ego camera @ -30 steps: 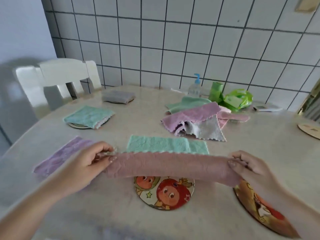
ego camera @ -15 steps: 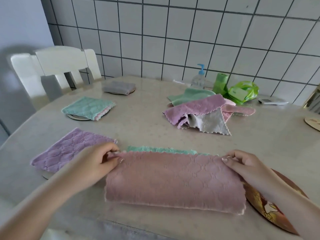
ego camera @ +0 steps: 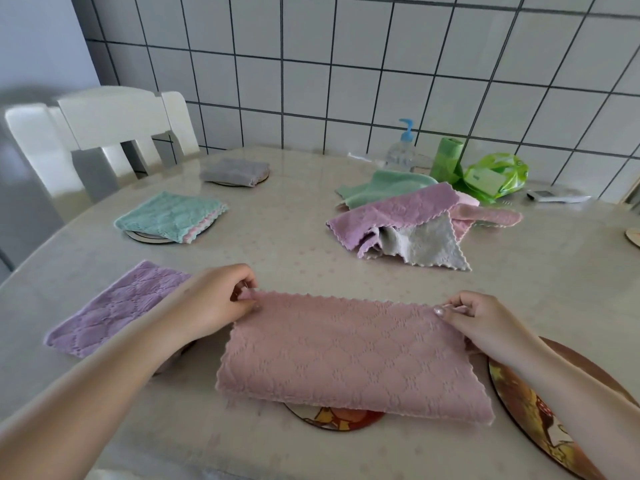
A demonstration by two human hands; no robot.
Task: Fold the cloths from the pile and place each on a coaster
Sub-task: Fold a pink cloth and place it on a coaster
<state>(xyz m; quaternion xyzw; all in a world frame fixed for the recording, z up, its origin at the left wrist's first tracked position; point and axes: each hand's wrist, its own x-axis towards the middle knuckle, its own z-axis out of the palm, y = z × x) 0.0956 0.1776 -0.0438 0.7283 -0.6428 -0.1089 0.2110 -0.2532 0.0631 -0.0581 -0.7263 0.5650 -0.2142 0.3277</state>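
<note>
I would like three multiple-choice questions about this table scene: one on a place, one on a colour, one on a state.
1. Where does the grey folded cloth lie?
A. far side, near the chair
B. under the pink cloth
C. on the pile

2. What colour is the cloth between the hands?
A. green
B. pink
C. grey

3. How does the left hand hold it?
A. flat palm on top
B. not touching
C. pinching a far corner

Answers: 1 A, it sits by the white chair; 2 B, the pink cloth shows it; 3 C, as the right hand does opposite.
</note>
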